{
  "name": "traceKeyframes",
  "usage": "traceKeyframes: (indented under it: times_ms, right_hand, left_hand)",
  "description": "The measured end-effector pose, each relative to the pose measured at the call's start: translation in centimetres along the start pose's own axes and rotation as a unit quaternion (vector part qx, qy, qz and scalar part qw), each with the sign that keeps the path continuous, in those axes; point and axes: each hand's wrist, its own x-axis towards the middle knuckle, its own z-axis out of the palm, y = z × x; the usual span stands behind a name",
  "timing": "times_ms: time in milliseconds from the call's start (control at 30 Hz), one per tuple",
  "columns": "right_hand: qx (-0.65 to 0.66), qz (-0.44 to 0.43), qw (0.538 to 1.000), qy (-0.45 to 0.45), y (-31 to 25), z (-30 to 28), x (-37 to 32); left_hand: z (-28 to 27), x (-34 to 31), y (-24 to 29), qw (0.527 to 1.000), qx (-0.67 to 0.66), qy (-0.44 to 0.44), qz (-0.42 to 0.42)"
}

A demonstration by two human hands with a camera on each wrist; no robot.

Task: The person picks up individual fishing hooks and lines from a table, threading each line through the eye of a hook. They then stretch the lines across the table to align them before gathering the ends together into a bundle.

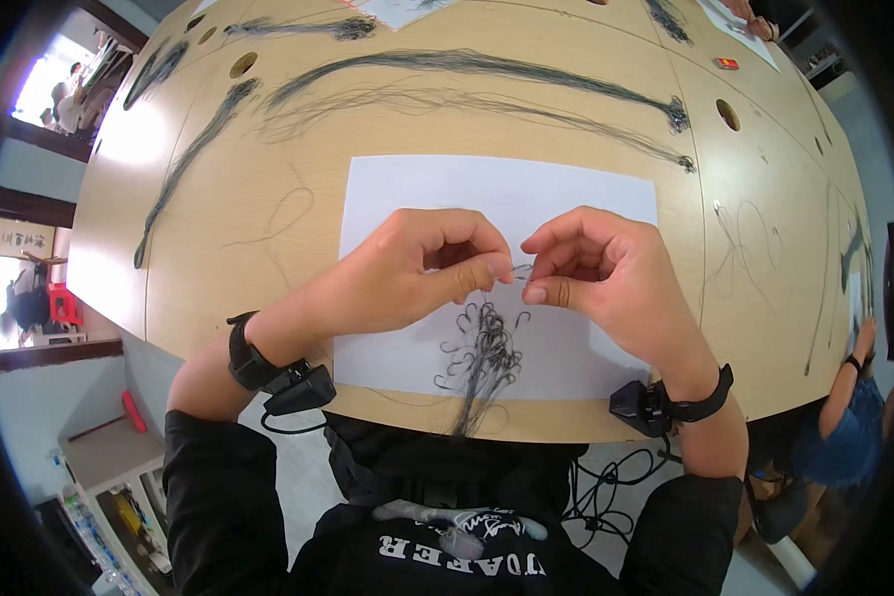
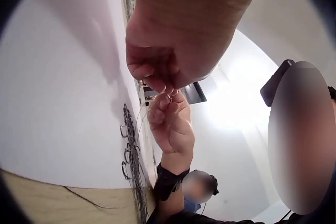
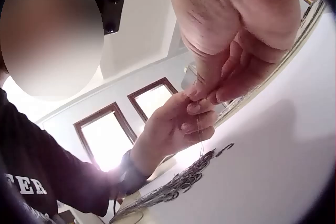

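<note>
Above a white paper sheet [image 1: 387, 358], both hands meet at the fingertips. The left hand [image 1: 422, 263] pinches a small dark hook [image 1: 522, 270] with its thumb and index finger. At the hook's other side, the thumb and index finger of the right hand [image 1: 606, 273] are curled close around it; in the right wrist view the fingertips of the right hand [image 3: 231, 45] pinch together against the left ones. Thin line hangs below the fingers. A bunch of dark hooks with strands [image 1: 487, 348] lies on the sheet just below the hands, its strands running over the near table edge.
Long bundles of dark strands [image 1: 467, 62] lie across the far side of the wooden table [image 1: 228, 179]. Loose line [image 1: 740, 233] rests at the right. A small red box [image 1: 726, 64] is at the far right. Another person's arm [image 1: 844, 387] shows at the right edge.
</note>
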Motion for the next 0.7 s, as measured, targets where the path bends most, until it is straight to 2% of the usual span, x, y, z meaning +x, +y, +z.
traceKeyframes:
  times_ms: [267, 367, 600, 700]
  right_hand:
    - [0.015, -0.038, 0.999, 0.005, 0.7, -0.1, 0.2]
    - [0.0, -0.04, 0.999, 0.009, 0.7, -0.1, 0.2]
    - [-0.026, -0.095, 0.995, -0.021, 1.2, -0.2, 0.3]
    - [-0.01, -0.082, 0.996, -0.023, 1.2, -0.1, 0.3]
  left_hand:
    - [0.1, 0.0, -0.4, 0.999, 0.031, -0.015, 0.02]
    - [-0.1, 0.1, -0.1, 0.998, -0.016, -0.047, -0.024]
    - [-0.1, 0.2, -0.3, 0.998, -0.015, -0.056, -0.025]
    - [-0.1, 0.2, -0.6, 0.998, -0.012, -0.049, -0.021]
